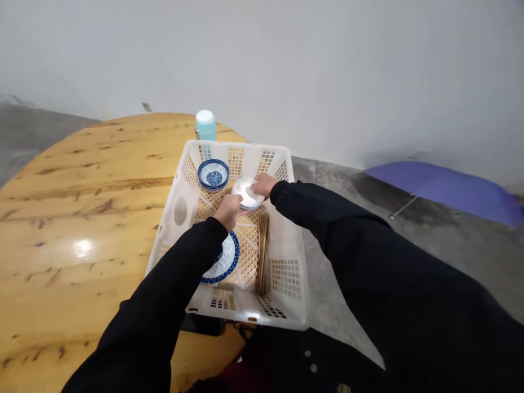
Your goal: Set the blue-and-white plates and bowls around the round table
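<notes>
Both my left hand (230, 210) and my right hand (264, 185) grip a small stack of white bowls (248, 192) by its opposite rims, inside a white plastic basket (295, 240). Left of the stack, in the far left corner of the basket, stand stacked blue-and-white bowls (214, 173). A blue-rimmed plate (232, 259) lies nearer to me, partly covered by my left sleeve. Along the basket's right side rests a bundle of wooden chopsticks (262, 254). Whether the white bowls touch the basket floor I cannot tell.
The basket sits on a round wooden table (90, 218), near its right edge. A light-blue thermos (206, 125) stands behind the basket. A dark flat object (202, 325) lies at its near side. On the floor to the right is a purple open umbrella (446, 188), by the wall.
</notes>
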Demonstrator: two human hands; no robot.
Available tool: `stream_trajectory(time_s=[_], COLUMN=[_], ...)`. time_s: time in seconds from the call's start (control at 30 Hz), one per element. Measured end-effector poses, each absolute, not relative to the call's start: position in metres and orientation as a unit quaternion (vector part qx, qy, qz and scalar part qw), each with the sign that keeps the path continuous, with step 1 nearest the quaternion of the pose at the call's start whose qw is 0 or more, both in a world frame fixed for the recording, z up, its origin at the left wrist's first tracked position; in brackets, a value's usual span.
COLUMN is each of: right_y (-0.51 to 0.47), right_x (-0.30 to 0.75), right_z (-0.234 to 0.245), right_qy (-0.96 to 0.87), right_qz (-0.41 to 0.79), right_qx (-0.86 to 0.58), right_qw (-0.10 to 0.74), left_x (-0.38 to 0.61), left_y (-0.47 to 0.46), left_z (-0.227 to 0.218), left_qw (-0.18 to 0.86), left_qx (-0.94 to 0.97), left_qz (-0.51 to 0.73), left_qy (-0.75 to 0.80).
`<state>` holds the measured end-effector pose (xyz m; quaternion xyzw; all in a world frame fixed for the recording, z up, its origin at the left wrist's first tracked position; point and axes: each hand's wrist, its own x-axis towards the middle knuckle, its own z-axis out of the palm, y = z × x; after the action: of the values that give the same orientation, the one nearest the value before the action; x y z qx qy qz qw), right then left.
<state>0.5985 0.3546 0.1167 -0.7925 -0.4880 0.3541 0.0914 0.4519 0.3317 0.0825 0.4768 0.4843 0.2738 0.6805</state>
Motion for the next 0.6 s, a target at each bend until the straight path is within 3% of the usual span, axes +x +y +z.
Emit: stream_trajectory(time_s=[0.17,0.6], right_y=[0.397,0.431], right_x=[0.616,0.627], right_z=[0.085,0.038], right_qy=[-0.514,-0.494], right_qz=[0.292,0.232], right_qx=[-0.806,-0.838], right_qw=[0.016,-0.035], left_x=[0.49,0.53], left_y=[0.351,0.383], left_z=[0.068,0.013], left_qw=[0.753,0.76], left_qx=[0.28,0.228], left_qz=[0.281,0.316], left_qy=[0.525,0.52])
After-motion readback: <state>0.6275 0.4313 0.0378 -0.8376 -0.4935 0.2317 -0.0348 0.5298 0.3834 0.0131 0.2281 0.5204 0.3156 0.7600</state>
